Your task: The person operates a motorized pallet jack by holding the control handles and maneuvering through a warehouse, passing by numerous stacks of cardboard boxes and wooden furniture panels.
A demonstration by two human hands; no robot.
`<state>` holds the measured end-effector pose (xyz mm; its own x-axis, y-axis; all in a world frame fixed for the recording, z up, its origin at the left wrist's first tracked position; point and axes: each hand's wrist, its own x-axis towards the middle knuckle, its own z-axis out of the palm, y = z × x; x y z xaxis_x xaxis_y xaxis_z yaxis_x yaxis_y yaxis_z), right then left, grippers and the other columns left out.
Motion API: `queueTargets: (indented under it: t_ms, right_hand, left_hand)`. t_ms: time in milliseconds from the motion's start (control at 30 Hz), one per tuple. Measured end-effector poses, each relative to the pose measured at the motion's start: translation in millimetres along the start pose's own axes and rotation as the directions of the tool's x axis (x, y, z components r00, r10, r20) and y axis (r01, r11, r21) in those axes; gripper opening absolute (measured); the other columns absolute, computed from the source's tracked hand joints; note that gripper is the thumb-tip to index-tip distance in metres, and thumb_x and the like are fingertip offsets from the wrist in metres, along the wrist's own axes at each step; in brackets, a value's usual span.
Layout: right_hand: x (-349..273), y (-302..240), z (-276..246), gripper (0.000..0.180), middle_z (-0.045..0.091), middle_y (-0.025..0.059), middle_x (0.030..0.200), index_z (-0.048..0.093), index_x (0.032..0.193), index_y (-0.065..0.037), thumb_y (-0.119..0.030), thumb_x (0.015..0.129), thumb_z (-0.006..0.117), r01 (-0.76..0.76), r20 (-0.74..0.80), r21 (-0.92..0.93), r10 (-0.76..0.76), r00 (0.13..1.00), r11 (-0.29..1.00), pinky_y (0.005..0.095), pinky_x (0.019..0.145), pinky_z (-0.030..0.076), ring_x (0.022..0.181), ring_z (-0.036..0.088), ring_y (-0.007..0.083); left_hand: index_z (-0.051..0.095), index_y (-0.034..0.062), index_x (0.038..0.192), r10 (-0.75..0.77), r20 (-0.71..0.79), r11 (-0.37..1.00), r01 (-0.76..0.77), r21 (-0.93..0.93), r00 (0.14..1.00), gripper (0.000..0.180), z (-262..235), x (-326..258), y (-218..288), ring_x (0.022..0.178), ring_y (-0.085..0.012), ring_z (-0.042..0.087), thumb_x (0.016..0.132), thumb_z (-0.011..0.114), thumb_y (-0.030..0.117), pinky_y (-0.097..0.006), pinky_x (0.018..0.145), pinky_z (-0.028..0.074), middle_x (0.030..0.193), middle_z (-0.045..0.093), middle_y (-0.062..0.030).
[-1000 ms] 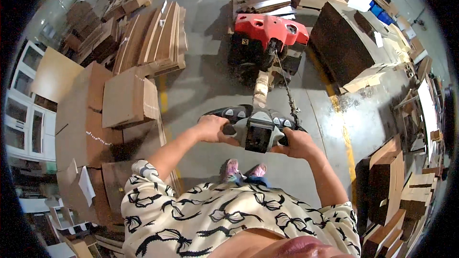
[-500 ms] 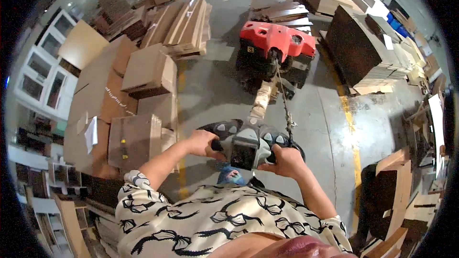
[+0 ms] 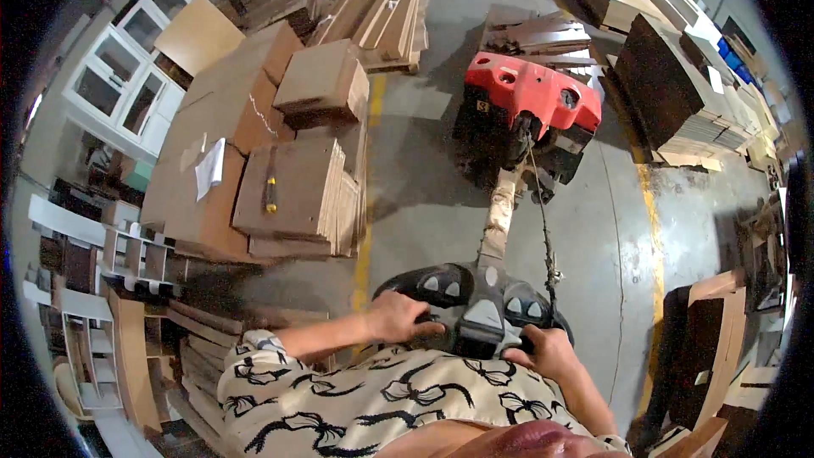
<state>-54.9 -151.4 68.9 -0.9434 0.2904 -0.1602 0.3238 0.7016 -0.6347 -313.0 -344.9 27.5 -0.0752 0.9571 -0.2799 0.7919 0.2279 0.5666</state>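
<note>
Pallet truck (image 3: 536,89), red cover, stands on the grey floor (image 3: 415,174) ahead of the person. Handle (image 3: 483,314) at the near end, just in front of the patterned shirt (image 3: 407,399), below the middle of the view; black and grey, pale buttons either side.

Left hand (image 3: 397,318): on the handle's left grip, fingers curled narrow about it, thumb on the near side. Right hand (image 3: 547,352): on the right grip, fingers bent around it; their tips partly hidden.

Shaft (image 3: 498,216), wrapped in pale tape, runs from handle up to truck. Dark cable (image 3: 547,237) hangs along its right side. Brown boards (image 3: 543,38) lie just beyond the red cover.

Left of the truck: large carton (image 3: 191,203) with white paper (image 3: 209,168) on it; flat stack (image 3: 284,187) next to it, bearing a tool (image 3: 270,191) with yellow on it; closed box (image 3: 320,76) farther back. White cabinet (image 3: 127,64) behind the carton. Right: dark-sided pile (image 3: 666,76), near a yellow line (image 3: 653,263).
</note>
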Motion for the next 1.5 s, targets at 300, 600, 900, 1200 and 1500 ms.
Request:
queueTargets:
  t_ms: [300,600,900,1200,1500]
  right_hand:
    - [-9.0,13.8,15.5,0.051,0.057,0.0172,0.061,0.060,0.079,-0.003,-0.054,0.078,0.058,-0.049,0.134,0.036,0.043,0.990,0.998,0.0427,0.052,0.046,0.057,0.058,0.0366]
    - [42.9,12.8,-9.5,0.050,0.057,0.0165,0.061,0.055,0.082,-0.005,-0.053,0.087,0.044,0.036,0.212,-0.154,-0.003,0.977,0.987,0.0449,0.058,0.046,0.062,0.058,0.0376]
    - [92.3,-29.5,57.7,0.057,0.060,0.0210,0.069,0.055,0.083,-0.002,-0.055,0.090,0.035,-0.147,0.258,-0.052,0.156,0.954,0.988,0.0486,0.061,0.046,0.068,0.059,0.0390]
    - [152.5,-37.3,80.6,0.047,0.060,0.0229,0.074,0.056,0.087,-0.001,-0.042,0.093,0.035,-0.138,0.197,0.224,0.094,0.976,0.965,0.0501,0.066,0.045,0.072,0.058,0.0424]
    - [182.3,-71.8,61.3,0.046,0.060,0.0226,0.071,0.055,0.097,-0.001,-0.039,0.095,0.029,-0.328,0.290,0.441,0.213,0.933,0.836,0.0449,0.063,0.048,0.064,0.060,0.0373]
  left_hand:
    - [0.061,0.0103,0.088,-0.076,0.128,0.995,0.083,-0.050,0.989,0.063,42.0,-18.2,1.2,0.067,-0.0330,0.061,0.085,0.032,0.066,-0.041,0.055,0.047,0.072,0.062,-0.0144]
    - [0.061,0.0074,0.075,-0.002,-0.338,0.990,-0.046,-0.133,0.941,0.053,9.2,-7.9,-12.1,0.056,-0.0331,0.059,0.086,0.044,0.056,-0.042,0.050,0.045,0.058,0.057,-0.0150]
    - [0.049,0.0044,0.063,0.074,-0.326,0.995,-0.091,-0.037,0.943,0.051,-15.3,-18.5,-107.3,0.059,-0.0358,0.053,0.088,0.047,0.049,-0.043,0.053,0.041,0.059,0.049,-0.0173]
    - [0.050,0.0044,0.057,-0.007,-0.670,0.987,0.114,0.116,0.742,0.072,-49.7,21.0,-180.9,0.064,-0.0285,0.050,0.078,0.040,0.072,-0.040,0.080,0.031,0.059,0.049,-0.0087]
    - [0.056,0.0000,0.063,-0.339,-0.634,0.934,0.166,-0.317,0.695,0.045,-115.8,61.1,-174.0,0.062,-0.0279,0.053,0.075,0.065,0.042,-0.037,0.057,0.038,0.064,0.056,-0.0144]
